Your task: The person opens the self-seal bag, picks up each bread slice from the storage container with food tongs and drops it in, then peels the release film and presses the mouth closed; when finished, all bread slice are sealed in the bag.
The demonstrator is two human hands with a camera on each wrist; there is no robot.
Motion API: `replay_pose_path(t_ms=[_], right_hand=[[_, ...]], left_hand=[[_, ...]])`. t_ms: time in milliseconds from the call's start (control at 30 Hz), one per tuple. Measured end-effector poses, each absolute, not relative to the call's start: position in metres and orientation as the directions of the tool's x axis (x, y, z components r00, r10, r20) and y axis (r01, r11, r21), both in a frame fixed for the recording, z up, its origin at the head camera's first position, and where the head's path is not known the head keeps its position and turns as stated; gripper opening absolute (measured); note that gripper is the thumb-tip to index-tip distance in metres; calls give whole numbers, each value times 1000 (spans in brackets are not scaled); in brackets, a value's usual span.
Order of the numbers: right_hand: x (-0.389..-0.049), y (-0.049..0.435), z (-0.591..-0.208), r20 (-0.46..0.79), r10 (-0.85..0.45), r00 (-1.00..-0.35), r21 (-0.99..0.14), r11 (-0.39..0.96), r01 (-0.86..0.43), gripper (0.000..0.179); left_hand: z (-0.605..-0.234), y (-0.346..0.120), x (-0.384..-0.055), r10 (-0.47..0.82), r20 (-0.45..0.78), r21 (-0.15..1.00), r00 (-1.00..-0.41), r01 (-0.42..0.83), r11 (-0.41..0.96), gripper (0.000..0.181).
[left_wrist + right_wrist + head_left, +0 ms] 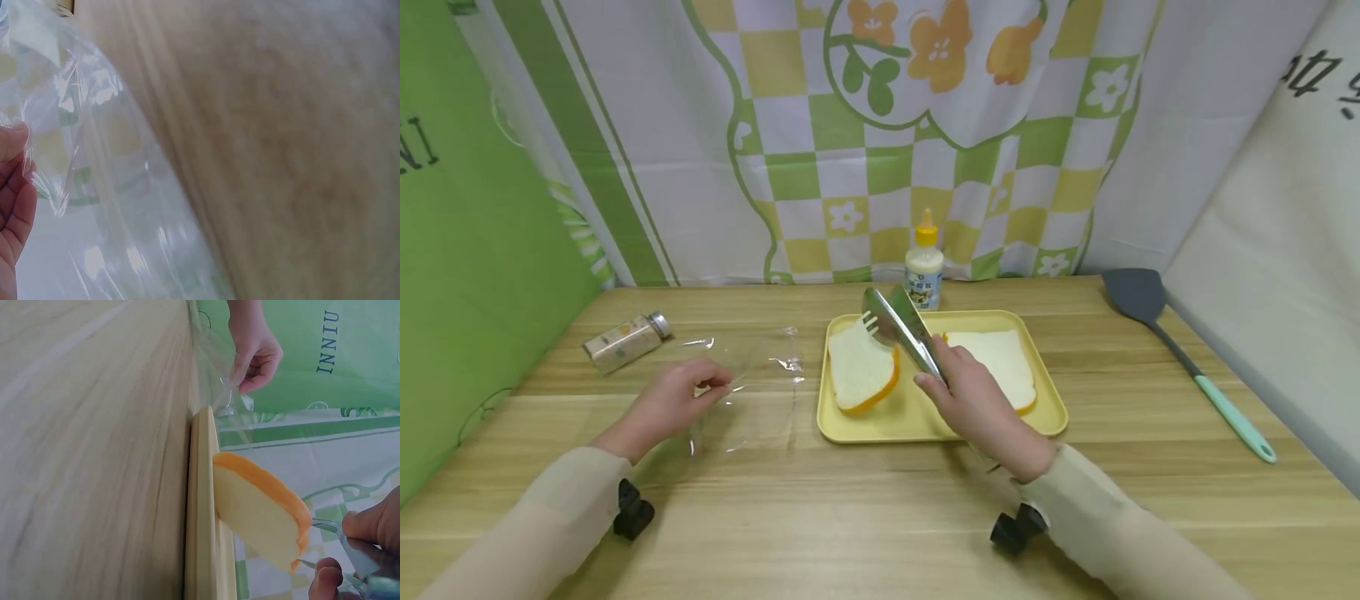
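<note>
In the head view my left hand (677,398) pinches the edge of a clear plastic bag (763,408) on the left of the table. The left wrist view shows thumb and fingers on the crinkled plastic (112,181). My right hand (977,400) holds metal tongs (913,333), one end fork-shaped, over a yellow tray (910,429). The tongs grip one bread slice (859,371) by its far right corner. In the right wrist view this slice (256,512) stands tilted, one end raised above the tray. A second bread slice (1000,358) lies on the tray's right side, partly behind my hand.
Behind the tray stands a squeeze bottle (923,271) with a yellow cap. A seasoning jar (627,342) lies on its side at the left. On the right lies a spatula (1195,367) with a mint handle. A patterned curtain (797,183) hangs along the table's back.
</note>
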State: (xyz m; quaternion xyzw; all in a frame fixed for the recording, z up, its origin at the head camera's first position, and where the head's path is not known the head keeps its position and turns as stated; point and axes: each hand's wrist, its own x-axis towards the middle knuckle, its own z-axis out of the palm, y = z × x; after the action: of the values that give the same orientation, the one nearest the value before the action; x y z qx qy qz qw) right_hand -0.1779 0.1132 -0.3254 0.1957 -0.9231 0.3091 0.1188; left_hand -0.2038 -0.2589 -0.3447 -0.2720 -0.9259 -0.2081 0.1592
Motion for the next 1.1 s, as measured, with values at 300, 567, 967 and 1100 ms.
replay_pose_path(t_ms=[300,567,967,1100], right_hand=[[-172,93,-319,348,-335,-876,-493,729,-474,61],[-168,71,-316,380,-396,-836,-438,719,-540,66],[-167,49,-327,429,-454,-781,-347,715,-606,70],[-164,45,-327,405,-429,-807,-384,721,-576,71]], left_hand=[[-348,-260,-205,449,433,284,-782,591,755,13],[-347,-260,-203,444,446,286,-777,594,752,14],[-349,-262,-204,438,449,298,-779,593,748,15],[-348,-262,-205,440,456,292,-774,597,747,15]])
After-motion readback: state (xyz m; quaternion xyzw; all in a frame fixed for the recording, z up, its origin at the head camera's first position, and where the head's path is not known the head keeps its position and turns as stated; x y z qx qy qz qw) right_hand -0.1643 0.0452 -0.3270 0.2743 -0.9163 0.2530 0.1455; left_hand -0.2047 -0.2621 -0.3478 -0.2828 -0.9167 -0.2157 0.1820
